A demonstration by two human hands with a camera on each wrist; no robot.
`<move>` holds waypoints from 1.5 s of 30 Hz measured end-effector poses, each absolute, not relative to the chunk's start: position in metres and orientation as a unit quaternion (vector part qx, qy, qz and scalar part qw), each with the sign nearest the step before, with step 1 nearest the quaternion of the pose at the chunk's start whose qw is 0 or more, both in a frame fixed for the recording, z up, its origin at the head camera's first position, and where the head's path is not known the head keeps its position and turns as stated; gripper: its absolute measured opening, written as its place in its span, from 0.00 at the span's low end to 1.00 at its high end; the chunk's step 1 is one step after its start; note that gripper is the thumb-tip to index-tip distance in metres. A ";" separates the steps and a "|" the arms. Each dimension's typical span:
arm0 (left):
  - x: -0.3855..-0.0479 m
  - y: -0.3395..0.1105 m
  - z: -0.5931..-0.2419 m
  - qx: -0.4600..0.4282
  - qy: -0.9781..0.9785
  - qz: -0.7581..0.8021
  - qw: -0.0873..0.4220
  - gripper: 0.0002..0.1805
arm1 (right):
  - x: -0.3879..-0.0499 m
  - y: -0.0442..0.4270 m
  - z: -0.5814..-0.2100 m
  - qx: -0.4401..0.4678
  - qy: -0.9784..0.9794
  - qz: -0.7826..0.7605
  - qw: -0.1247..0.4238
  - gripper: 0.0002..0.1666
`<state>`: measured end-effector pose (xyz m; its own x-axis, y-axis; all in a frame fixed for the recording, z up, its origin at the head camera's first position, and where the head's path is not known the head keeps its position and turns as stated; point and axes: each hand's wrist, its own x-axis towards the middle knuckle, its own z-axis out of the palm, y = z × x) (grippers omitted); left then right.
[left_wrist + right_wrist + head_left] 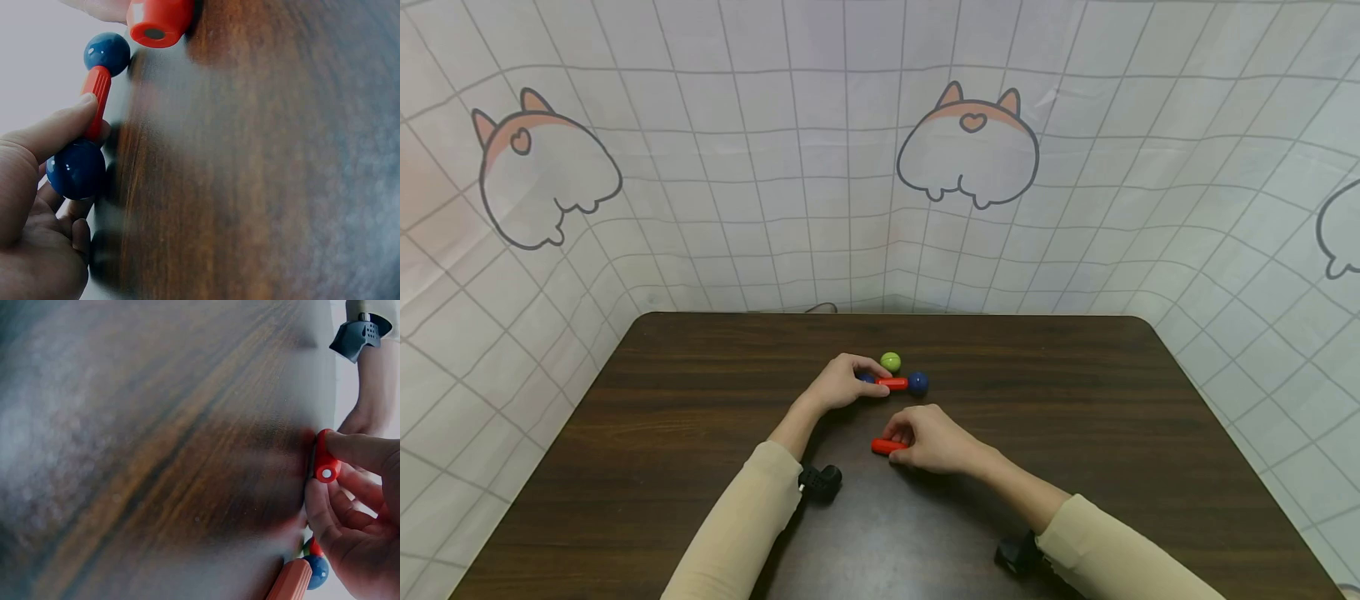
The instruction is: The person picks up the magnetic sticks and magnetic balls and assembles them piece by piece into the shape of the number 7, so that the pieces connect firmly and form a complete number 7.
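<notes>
My left hand [844,382] pinches a red ribbed rod [892,383] between thumb and fingers. A blue ball [917,383] sits at the rod's right end, and a second blue ball [76,169] at the other end lies by the palm. Nearer to me, my right hand [938,440] grips another red rod [887,447] by thumb and fingers, low over the table. That rod's end shows a small round metal disc [326,474] in the right wrist view. Just behind the joined pieces rests a green ball [891,362], apart from the right hand.
Both hands work over a dark wood-grain table [700,400]. A salmon ribbed piece [290,579] pokes in at the right wrist view's bottom edge. White grid-patterned curtains [737,167] with cartoon animal prints stand behind and beside the table. Black wrist cameras [822,482] hang by the sleeves.
</notes>
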<state>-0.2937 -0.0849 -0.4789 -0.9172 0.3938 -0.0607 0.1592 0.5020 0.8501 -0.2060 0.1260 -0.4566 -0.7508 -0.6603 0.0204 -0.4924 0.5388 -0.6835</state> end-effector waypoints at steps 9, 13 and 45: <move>-0.293 -0.086 -0.479 0.158 0.858 0.473 0.124 0.12 | -0.206 0.124 -0.459 -0.334 0.865 -0.353 0.125 0.12; -0.293 -0.086 -0.478 0.158 0.859 0.472 0.124 0.11 | -0.206 0.124 -0.460 -0.334 0.863 -0.357 0.130 0.12; -0.293 -0.086 -0.478 0.168 0.862 0.463 0.118 0.10 | -0.198 0.157 -0.446 -0.326 0.860 -0.378 0.109 0.11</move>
<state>-0.2930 -0.0856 -0.4776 -0.9160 0.3983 -0.0479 0.1799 0.5146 0.8384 -0.1981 0.1573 -0.4458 -0.7641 -0.6425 0.0579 -0.4769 0.5022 -0.7213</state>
